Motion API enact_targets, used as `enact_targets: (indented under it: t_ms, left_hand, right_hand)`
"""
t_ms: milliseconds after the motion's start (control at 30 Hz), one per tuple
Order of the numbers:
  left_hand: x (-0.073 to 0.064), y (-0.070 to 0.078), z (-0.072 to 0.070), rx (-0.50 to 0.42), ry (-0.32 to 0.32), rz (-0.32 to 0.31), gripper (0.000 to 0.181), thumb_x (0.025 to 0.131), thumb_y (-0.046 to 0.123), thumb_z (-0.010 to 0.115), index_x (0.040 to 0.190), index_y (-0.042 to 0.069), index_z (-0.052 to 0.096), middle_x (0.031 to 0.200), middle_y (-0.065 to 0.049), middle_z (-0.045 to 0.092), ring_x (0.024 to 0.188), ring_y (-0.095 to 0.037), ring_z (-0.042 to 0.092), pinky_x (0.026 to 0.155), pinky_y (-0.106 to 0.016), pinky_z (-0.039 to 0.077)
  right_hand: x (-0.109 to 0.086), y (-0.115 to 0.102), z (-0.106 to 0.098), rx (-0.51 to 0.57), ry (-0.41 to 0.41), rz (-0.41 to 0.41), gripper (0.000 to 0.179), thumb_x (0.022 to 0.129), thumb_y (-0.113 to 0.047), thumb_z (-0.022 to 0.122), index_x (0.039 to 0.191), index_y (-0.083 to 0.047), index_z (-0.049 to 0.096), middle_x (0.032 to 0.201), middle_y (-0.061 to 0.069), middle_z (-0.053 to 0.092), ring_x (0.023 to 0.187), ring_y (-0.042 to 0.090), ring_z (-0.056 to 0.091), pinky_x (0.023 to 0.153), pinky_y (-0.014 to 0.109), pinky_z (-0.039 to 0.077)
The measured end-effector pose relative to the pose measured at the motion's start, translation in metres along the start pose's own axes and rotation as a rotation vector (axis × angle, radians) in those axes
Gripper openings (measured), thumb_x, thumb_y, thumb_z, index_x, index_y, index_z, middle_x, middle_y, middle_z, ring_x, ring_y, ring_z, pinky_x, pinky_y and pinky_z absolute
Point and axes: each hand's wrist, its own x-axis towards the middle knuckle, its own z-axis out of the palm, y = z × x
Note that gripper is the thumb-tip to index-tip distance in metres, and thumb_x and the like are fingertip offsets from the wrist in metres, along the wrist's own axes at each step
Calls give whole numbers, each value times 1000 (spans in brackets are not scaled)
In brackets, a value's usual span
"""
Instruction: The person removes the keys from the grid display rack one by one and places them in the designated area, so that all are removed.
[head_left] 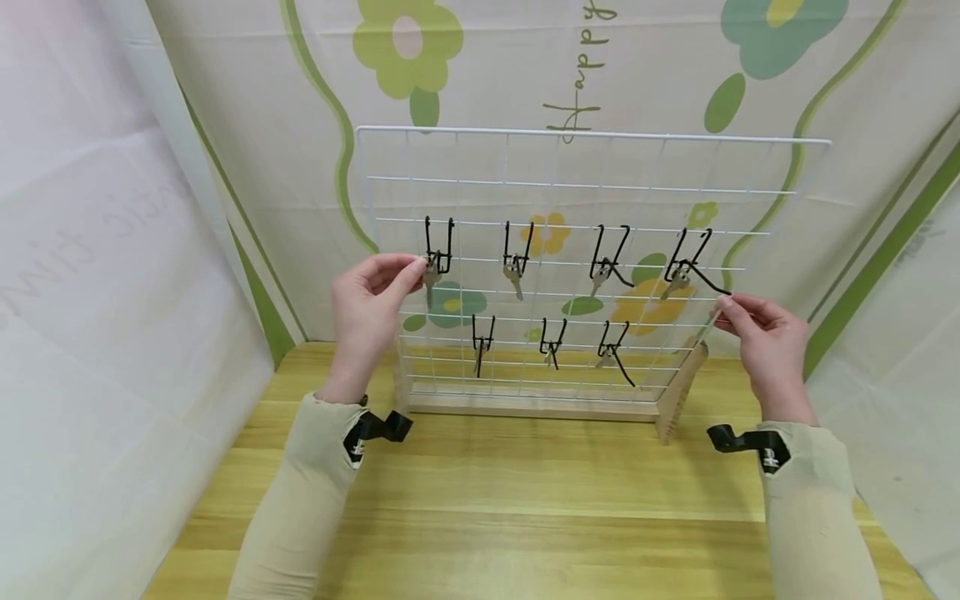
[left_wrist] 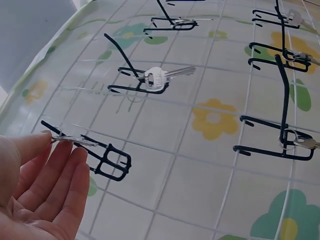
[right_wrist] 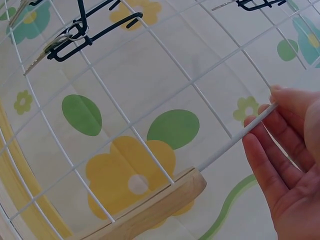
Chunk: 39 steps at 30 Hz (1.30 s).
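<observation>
A white wire grid rack (head_left: 480, 292) stands upright with black hooks in two rows, and keys hang from them. My left hand (head_left: 375, 300) pinches the keys (left_wrist: 75, 140) on the upper-left hook (left_wrist: 112, 162), thumb above and fingers below in the left wrist view. The ring of these keys is around the hook's arm. At the rack's right side, my right hand (head_left: 772, 342) pinches the white side wire (right_wrist: 257, 120) between thumb and fingers, just above the wooden foot (right_wrist: 165, 202). Near that hand hangs another hook (head_left: 686, 262) with keys.
The rack's wooden base (head_left: 532, 406) rests on a wood-grain table (head_left: 510, 500). Behind it hangs a white cloth (head_left: 495, 50) printed with flowers, and more white cloth (head_left: 112, 250) hangs at the sides. Black straps (head_left: 375, 429) sit at both wrists.
</observation>
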Motion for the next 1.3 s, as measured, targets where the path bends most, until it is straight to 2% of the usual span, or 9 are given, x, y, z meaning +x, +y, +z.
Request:
enact_targets:
  t_ms: [400, 567, 700, 800, 933, 1067, 1300]
  left_hand:
    - [-11, 19, -10, -18, -19, 108, 16, 92, 13, 79, 100, 0, 76, 93, -8, 76, 79, -23, 73, 74, -33, 62]
    - [-19, 21, -15, -2, -30, 121, 13, 92, 11, 78, 99, 0, 77, 92, -9, 76, 78, -24, 73, 73, -31, 61]
    - [-30, 15, -22, 24, -62, 95, 14, 93, 13, 78, 100, 1, 77, 92, -9, 76, 80, -27, 73, 74, -31, 61]
    - [-42, 3, -27, 52, -94, 34, 16, 94, 16, 77, 101, 2, 77, 94, -8, 76, 81, -27, 73, 75, -32, 61]
    - [-61, -21, -34, 96, -128, -113, 20, 93, 21, 78, 103, 4, 75, 96, -7, 76, 82, -23, 73, 77, -33, 61]
    - [-80, -55, -43, 125, -181, -274, 22, 94, 22, 77, 106, 4, 73, 98, -8, 76, 84, -23, 74, 79, -33, 61]
    - [-113, -114, -58, 82, -277, -472, 15, 98, 8, 70, 107, -4, 70, 101, -16, 75, 88, -28, 73, 80, -37, 61]
  right_hand:
    - [1, 0, -3, 26, -4, 18, 30, 88, -8, 80, 111, 9, 72, 93, 5, 74, 78, 13, 74, 74, 23, 59]
    - [1, 0, -2, 30, 1, 20, 29, 88, -8, 80, 110, 9, 72, 93, 5, 74, 78, 13, 73, 74, 23, 59]
    - [1, 0, -1, 34, -1, 13, 29, 88, -7, 80, 110, 9, 72, 93, 6, 74, 79, 14, 73, 74, 23, 59]
    - [2, 0, -1, 37, 1, 12, 29, 88, -7, 80, 110, 10, 71, 93, 6, 74, 79, 14, 73, 74, 23, 59]
    - [2, 0, 0, 42, 4, 17, 29, 88, -7, 80, 110, 10, 71, 93, 6, 74, 79, 15, 73, 74, 23, 59]
    - [1, 0, 0, 39, 5, 22, 30, 88, -7, 80, 111, 10, 71, 93, 6, 74, 80, 15, 73, 74, 23, 59]
    - [2, 2, -1, 45, 5, 22, 32, 88, -7, 80, 112, 12, 70, 93, 7, 74, 80, 15, 73, 75, 23, 59]
